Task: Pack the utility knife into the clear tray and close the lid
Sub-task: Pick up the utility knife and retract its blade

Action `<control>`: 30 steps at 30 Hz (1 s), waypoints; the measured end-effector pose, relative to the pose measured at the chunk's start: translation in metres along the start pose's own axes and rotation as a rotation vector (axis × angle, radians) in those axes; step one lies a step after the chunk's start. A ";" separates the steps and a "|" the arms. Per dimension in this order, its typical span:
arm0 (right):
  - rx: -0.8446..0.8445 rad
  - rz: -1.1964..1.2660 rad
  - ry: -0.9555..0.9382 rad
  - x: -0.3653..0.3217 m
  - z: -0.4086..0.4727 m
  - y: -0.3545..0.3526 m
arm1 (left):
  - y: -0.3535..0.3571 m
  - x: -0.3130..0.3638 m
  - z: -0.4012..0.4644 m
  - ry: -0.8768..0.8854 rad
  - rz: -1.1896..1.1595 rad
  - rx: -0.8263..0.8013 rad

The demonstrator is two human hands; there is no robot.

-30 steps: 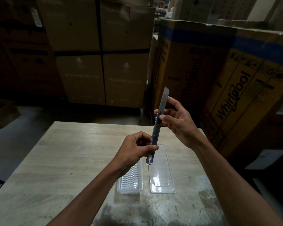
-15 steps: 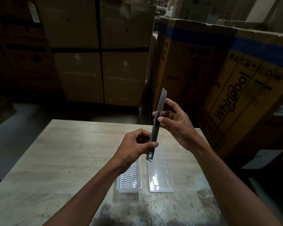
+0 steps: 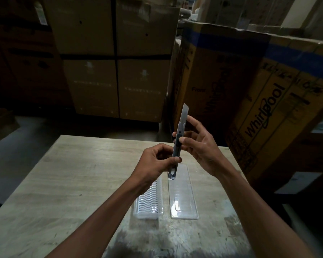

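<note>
Currently your left hand [image 3: 157, 161] and right hand [image 3: 196, 144] grip the utility knife [image 3: 177, 144] near upright; the clear tray [image 3: 184, 200] lies lengthwise directly below.

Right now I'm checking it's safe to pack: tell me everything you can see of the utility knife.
The utility knife is a slim, grey, metal-looking snap-off cutter with a dark slider on its body. Its blade is extended, the angled tip up. It is held nearly upright, leaning slightly right, above the table. The left hand pinches the lower body; the right hand holds it by the slider. Its butt end hangs over the clear tray's flat half.
</note>
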State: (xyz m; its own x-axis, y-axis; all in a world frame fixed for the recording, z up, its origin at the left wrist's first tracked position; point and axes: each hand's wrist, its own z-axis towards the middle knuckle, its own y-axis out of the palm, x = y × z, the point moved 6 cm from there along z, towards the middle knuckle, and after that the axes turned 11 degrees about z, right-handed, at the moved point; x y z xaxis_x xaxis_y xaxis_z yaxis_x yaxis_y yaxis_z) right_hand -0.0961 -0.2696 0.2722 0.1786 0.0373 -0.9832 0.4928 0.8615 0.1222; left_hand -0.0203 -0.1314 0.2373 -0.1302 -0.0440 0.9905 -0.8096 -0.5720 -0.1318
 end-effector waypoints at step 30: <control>-0.015 -0.026 0.068 0.013 -0.032 0.012 | 0.004 0.003 -0.006 -0.034 -0.229 0.075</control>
State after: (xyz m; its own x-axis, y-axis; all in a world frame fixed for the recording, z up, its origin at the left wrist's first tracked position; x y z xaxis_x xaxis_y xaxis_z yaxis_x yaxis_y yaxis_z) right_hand -0.1147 -0.2425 0.2563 0.1072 0.0485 -0.9931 0.4832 0.8703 0.0947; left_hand -0.0272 -0.1290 0.2395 0.0728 0.0667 0.9951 -0.7711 -0.6291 0.0986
